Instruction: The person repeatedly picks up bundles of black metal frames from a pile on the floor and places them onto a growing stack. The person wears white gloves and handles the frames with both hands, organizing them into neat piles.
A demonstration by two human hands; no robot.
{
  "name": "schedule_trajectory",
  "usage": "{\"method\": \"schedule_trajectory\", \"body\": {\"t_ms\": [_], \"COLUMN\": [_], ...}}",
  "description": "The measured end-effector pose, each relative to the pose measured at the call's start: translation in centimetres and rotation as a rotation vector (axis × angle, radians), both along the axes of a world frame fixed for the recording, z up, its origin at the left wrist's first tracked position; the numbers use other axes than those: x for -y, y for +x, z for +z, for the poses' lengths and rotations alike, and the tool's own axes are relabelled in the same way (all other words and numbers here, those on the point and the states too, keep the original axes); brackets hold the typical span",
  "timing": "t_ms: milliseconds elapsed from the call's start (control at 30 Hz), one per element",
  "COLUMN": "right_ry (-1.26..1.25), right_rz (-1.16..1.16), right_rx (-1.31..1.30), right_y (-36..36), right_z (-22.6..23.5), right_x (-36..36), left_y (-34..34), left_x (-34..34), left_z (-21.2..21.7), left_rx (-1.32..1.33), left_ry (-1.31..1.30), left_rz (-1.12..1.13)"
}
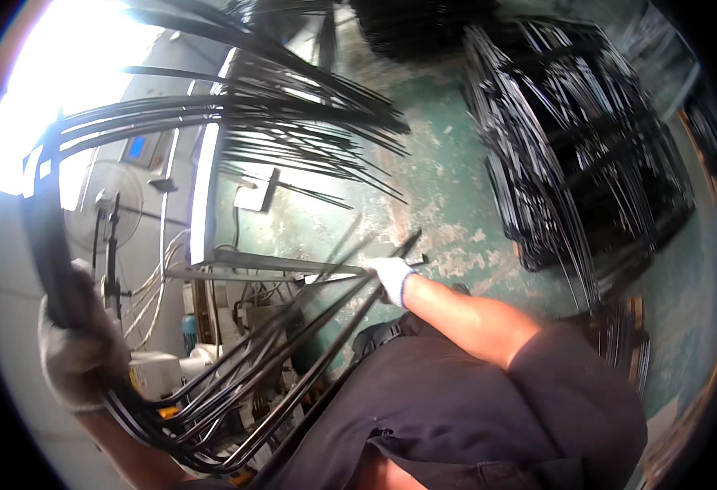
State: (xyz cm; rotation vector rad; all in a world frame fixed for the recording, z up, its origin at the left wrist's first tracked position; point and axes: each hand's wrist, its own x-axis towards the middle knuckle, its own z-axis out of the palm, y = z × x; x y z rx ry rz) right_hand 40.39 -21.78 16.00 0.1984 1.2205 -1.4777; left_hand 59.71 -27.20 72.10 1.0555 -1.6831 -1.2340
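A bundle of thin black bent metal rods [281, 355] spans between my two gloved hands. My left hand [84, 351], in a greyish white glove, is wrapped round the bundle at the far left, where the rods curve. From there one run slants toward my body and up to the right. My right hand [387, 279], in a white glove with a blue cuff edge, is closed round those rods near their ends. Above my left hand, a dark band of rods continues up to the upper left and bends right; it is partly blurred.
A large stack of black bent rods [567, 155] lies at the right on the worn green floor [436, 192]. More long black rods [293, 114] fan out at upper left. A fan [113, 204], loose cables [150, 290] and machine parts [158, 371] stand at the left.
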Motion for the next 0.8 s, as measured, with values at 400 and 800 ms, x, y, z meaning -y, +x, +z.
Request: {"method": "schedule_trajectory", "body": {"t_ms": [400, 800], "right_ry": [-0.546, -0.508], "right_rz": [-0.13, 0.161], "right_rx": [-1.777, -2.208], "right_y": [-10.1, -1.8], "right_z": [23.7, 27.7], "right_x": [0.3, 19.2], "left_y": [-6.6, -4.8], "left_x": [3.8, 20.3], "left_z": [-9.0, -15.8], "left_rx": [1.314, 1.208], "left_ry": [-0.114, -0.714], "left_rz": [-0.362, -0.518]}}
